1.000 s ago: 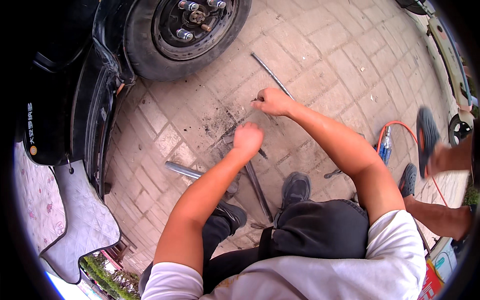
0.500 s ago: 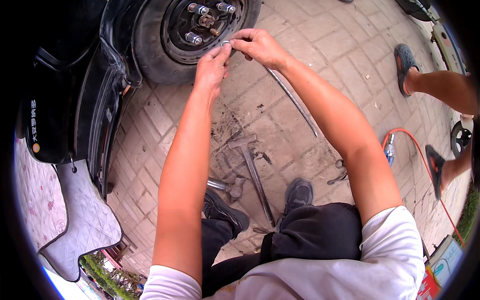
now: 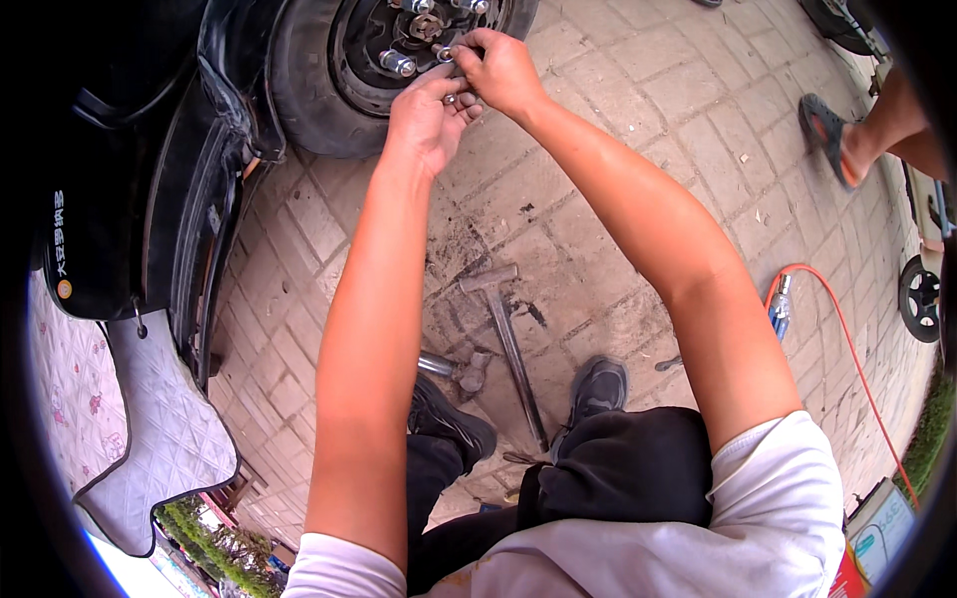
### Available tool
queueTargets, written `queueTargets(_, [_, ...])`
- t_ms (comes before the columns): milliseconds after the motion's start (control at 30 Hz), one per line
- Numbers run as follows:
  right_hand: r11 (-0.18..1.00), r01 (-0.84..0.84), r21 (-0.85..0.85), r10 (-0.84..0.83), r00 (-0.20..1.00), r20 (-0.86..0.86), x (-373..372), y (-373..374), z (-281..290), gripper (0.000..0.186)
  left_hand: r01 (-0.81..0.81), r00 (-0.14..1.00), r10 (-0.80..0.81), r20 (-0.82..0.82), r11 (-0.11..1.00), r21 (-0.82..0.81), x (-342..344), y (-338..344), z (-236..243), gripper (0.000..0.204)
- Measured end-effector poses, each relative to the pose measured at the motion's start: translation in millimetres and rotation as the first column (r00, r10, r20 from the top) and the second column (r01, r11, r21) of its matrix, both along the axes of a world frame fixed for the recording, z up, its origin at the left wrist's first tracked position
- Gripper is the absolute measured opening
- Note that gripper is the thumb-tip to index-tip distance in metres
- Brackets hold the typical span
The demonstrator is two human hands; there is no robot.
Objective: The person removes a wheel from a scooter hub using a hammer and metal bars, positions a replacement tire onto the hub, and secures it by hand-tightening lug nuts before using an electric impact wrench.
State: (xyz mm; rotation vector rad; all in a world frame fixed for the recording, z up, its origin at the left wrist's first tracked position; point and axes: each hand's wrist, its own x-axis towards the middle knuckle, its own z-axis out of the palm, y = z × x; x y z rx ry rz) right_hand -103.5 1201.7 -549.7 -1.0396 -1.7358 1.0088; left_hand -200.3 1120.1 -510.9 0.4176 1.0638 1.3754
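A wheel with a black tyre (image 3: 311, 105) is at the top left, and shiny wheel nuts (image 3: 397, 64) sit on several of its studs. My right hand (image 3: 500, 75) pinches a small metal washer (image 3: 444, 54) with thumb and forefinger at the bare lower-right stud. Whether the washer is around the stud or just in front of it, I cannot tell. Just below, my left hand (image 3: 427, 125) is palm up by the tyre's edge, with its fingers curled round a small shiny nut (image 3: 451, 99).
On the brick paving between my feet lie a long-handled hammer (image 3: 506, 334) and a second hammer (image 3: 471, 373). A blue air tool (image 3: 781, 309) with an orange hose (image 3: 843, 324) is at the right. Another person's sandalled foot (image 3: 840, 149) stands at the upper right.
My hands have come apart from their joint hold on the small ring. My right hand has moved up and left to the bare stud. The other person's legs have shifted.
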Motion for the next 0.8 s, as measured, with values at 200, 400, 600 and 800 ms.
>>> queueTargets(200, [0.969, -0.044, -0.242, 0.035, 0.999, -0.038, 1, 8, 2, 0.026, -0.048, 0.999, 0.048, 0.009, 0.998, -0.036, -4, 15, -6, 0.03])
queueTargets(400, [0.995, 0.098, 0.011, -0.098, 0.995, -0.016, 13, 4, -3, 0.026, -0.115, 0.99, 0.122, 0.064, 0.988, -0.105, 5, 16, 3, 0.025])
queueTargets(600, [0.978, -0.128, 0.165, 0.114, 0.989, 0.095, 22, -29, 18, 0.029, -0.117, 0.977, 0.135, 0.164, 0.987, -0.114, 1, 25, -7, 0.023])
queueTargets(800, [0.981, -0.002, 0.193, -0.036, 0.98, 0.195, 18, -19, 14, 0.029, -0.081, 0.98, 0.102, 0.172, 0.988, -0.129, 6, 30, 0, 0.023])
